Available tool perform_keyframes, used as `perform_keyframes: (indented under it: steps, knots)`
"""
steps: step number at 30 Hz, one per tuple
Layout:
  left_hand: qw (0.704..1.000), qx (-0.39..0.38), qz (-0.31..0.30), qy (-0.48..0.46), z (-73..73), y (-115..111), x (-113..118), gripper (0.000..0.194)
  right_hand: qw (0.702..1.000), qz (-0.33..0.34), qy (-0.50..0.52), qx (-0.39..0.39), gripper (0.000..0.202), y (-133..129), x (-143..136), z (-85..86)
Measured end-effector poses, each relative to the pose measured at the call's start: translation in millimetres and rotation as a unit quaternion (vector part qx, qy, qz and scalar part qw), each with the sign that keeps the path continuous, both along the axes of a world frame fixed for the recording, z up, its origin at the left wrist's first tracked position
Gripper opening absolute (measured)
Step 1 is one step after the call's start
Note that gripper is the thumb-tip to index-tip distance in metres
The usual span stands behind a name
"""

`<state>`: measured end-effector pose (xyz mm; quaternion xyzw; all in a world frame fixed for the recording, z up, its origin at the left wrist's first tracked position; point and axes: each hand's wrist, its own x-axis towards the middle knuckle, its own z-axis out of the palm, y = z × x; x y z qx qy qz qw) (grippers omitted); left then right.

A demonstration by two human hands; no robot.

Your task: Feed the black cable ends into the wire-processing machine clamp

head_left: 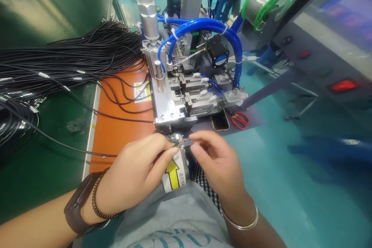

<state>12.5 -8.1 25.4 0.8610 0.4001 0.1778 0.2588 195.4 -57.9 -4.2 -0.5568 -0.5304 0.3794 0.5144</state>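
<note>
My left hand point(139, 162) is closed in a pinch on a black cable point(107, 155), which runs in from the left and passes behind the fingers. Beyond the fingertips, a few thin coloured wires point(181, 138) show at the cable's end, close to a small metal fixture point(174, 137) at the front of the machine. My right hand point(219, 161) hovers just right of the wires, thumb and index finger apart, with nothing visible between them. Below both hands is a white label with a yellow arrow point(173, 174).
The machine point(165, 100) with blue air tubes point(209, 23) stands ahead. A large bundle of black cables point(72, 58) lies left, partly over an orange plate point(116, 135). Right of the machine are a phone point(220, 121), red-handled pliers point(240, 120) and a green-rimmed wire spool point(266, 4).
</note>
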Motion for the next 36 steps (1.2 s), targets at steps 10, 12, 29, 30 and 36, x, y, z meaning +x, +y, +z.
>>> perform_keyframes:
  steps: [10,12,29,30,36]
  knots:
    - [0.996,0.081,-0.029,-0.01,-3.9,-6.6,1.8,0.019,0.997,-0.026,-0.062,0.036,0.009,-2.0,-13.6,11.5]
    - [0.995,0.092,-0.029,-0.013,-5.8,-7.4,1.8,0.018,0.997,-0.012,-0.066,0.029,0.01,-2.4,-13.5,11.8]
    - [0.987,0.155,-0.041,-0.019,-8.1,-7.2,2.9,0.016,0.992,0.011,-0.089,0.084,0.006,4.1,-10.3,13.9]
    - [0.986,0.157,-0.042,-0.022,-8.6,-7.4,3.0,0.016,0.993,0.011,-0.086,0.083,0.006,4.4,-11.0,13.9]
    - [0.984,0.172,-0.035,-0.028,-13.2,-12.6,3.4,0.014,0.993,-0.001,-0.056,0.103,0.009,3.5,-16.7,12.9]
